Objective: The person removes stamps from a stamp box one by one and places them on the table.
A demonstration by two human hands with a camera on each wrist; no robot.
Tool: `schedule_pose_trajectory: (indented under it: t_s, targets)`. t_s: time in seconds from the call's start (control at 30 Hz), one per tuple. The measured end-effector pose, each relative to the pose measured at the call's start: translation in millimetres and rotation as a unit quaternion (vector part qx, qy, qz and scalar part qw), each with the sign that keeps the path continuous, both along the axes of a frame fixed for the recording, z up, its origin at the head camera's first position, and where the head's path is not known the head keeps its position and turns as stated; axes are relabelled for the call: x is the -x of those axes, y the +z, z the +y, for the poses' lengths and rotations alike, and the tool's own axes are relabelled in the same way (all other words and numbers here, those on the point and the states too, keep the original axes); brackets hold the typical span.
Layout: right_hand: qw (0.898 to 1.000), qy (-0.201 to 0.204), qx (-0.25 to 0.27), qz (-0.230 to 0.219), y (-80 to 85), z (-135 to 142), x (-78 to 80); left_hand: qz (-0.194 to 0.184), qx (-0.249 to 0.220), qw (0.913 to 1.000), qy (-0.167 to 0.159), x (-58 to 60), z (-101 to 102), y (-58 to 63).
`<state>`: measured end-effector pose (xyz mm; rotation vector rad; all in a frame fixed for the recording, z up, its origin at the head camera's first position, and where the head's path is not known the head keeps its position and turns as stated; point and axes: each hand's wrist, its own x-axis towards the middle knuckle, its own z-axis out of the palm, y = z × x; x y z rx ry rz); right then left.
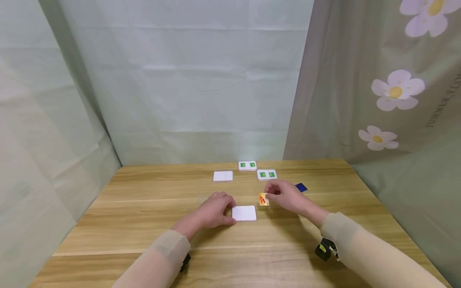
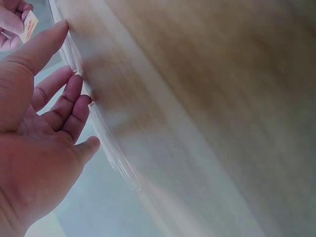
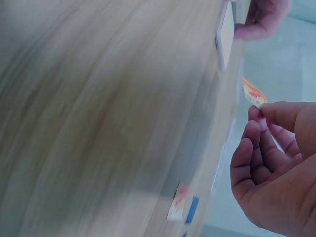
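With the right hand (image 1: 286, 195), pinches a small yellow-orange card (image 1: 264, 199) between thumb and index finger, with the other fingers bent loosely towards the palm. Holds this small card a little above the wooden table (image 1: 252, 256), near the right end of a white rectangular card (image 1: 244, 213) but apart from it. With the left hand (image 1: 216, 210), touches the left end of the white rectangular card, with thumb and index finger spread to its near and far corners. Cannot tell how firmly pressed.

Under the left fingers in the left wrist view, a clear flat piece (image 2: 114, 153), visible only by its edge.

Farther back on the table, a white two-part card (image 1: 223, 176) on the left, then a farther green-square card (image 1: 247, 165) and, to the right and closer, a nearer green-square card (image 1: 267, 174). Just beyond the right hand, a dark blue piece (image 1: 301, 187). Low in the right wrist view, also on the table, a pale card with red marks (image 3: 178, 201), too blurred for reading.

Behind everything, pale hanging cloth (image 1: 198, 88); on the right side, a grey curtain (image 1: 324, 92) with white flowers (image 1: 397, 90). On both arms, beige sleeves (image 1: 381, 248).
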<state>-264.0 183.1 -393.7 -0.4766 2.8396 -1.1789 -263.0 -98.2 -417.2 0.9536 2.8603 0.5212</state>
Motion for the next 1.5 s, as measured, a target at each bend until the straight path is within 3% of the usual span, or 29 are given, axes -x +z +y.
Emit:
schedule_pose_trajectory:
  t_s: [0.63,1.0,1.5]
  targets:
    - [0.999,-0.025,0.023,0.013,1.5,67.5,-5.2,-0.007,0.007,0.9999,0.013,-0.1,0.1,-1.3]
    - [0.998,-0.059,-0.002,0.013,-1.1,102.7,-7.8,-0.002,-0.004,1.0000,0.004,-0.4,-1.1,-0.4]
    - [0.997,-0.059,-0.046,0.031,-7.2,121.7,-6.5,-0.005,-0.012,0.9999,0.004,-2.0,-5.5,1.6]
